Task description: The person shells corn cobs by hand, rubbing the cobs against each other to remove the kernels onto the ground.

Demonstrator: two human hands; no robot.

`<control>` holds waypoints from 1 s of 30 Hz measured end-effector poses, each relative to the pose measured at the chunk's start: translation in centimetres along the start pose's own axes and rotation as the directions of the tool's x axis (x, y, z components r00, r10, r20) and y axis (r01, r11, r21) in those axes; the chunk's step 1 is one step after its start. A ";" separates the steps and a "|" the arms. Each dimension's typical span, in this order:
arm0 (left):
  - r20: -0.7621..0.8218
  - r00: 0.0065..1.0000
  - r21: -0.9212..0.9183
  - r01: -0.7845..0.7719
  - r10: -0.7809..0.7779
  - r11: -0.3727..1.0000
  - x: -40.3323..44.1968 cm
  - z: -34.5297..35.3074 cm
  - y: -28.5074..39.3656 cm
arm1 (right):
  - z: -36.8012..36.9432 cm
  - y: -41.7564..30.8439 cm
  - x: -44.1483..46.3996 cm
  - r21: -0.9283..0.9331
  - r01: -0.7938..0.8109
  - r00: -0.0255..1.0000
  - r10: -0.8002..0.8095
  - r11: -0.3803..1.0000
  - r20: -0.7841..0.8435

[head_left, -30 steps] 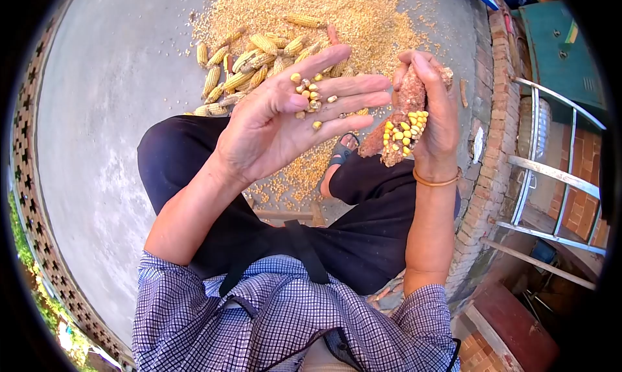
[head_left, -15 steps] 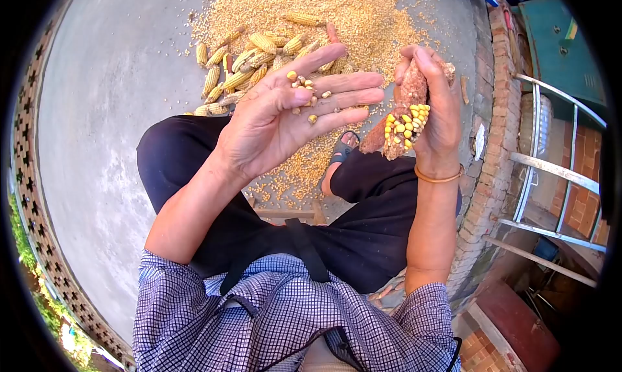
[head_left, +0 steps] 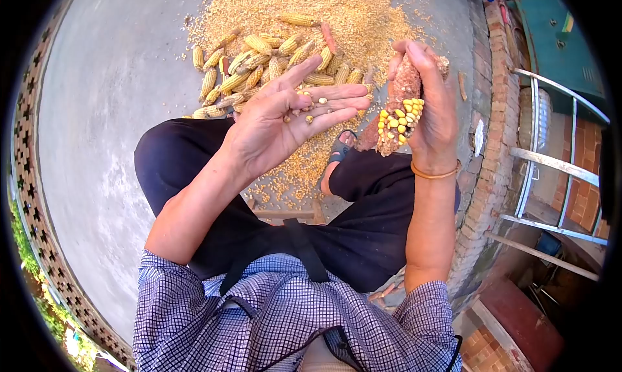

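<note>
My left hand (head_left: 278, 116) is palm up, its fingers stretched out, the thumb bent in over the palm. Several loose corn kernels (head_left: 309, 119) lie on its palm and fingers. My right hand (head_left: 433, 100) is wrapped round reddish corn cobs (head_left: 406, 84), mostly bare. A patch of yellow kernels (head_left: 402, 117) clings to the lower end of one cob, which faces my left hand. Between the hands is a small gap. Beyond my left hand, several unshelled corn ears (head_left: 259, 45) lie on the pile of loose kernels (head_left: 350, 12).
Grey concrete floor (head_left: 103, 126) extends to the left. A low brick edge (head_left: 495, 113) runs along the right, beside a metal ladder-like frame (head_left: 560, 161) and a green cabinet (head_left: 547, 48). My knees in dark trousers (head_left: 188, 155) are below my hands. A sandalled foot (head_left: 340, 148) rests on the floor.
The fingers of my left hand have curled a little and its thumb has moved over the kernels; fewer kernels show there. My right hand has shifted slightly left and up, still holding the cobs.
</note>
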State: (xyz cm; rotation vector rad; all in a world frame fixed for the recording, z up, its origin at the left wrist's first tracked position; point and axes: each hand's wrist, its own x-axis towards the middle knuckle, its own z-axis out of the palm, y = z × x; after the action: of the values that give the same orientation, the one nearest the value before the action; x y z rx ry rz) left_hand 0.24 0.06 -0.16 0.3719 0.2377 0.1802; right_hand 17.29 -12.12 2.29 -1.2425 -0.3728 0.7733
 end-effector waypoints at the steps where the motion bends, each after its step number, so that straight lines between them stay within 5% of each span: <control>1: 0.007 1.000 -0.005 0.002 -0.002 1.000 0.0 0.0 0.0 | -0.2 0.1 0.0 0.029 0.003 1.000 -0.004 1.000 0.005; 12: 0.134 0.991 0.052 -0.014 0.007 0.999 -0.3 0.3 0.3 | -0.5 -0.1 0.2 0.043 -0.010 1.000 0.009 0.999 0.023; 15: 0.155 0.988 -0.093 0.004 0.010 0.996 -0.1 0.1 0.3 | -0.6 0.0 0.3 0.049 -0.015 1.000 0.014 0.999 0.014; 30: 0.140 0.990 -0.194 0.018 0.010 0.981 -0.3 0.3 0.5 | -0.6 0.3 0.4 -0.022 0.037 0.999 -0.038 0.999 -0.037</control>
State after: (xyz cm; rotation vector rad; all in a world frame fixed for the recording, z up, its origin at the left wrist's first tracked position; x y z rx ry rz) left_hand -0.03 0.39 0.36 0.1878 0.0809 0.1708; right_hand 17.86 -12.17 1.74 -1.2648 -0.3735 0.7145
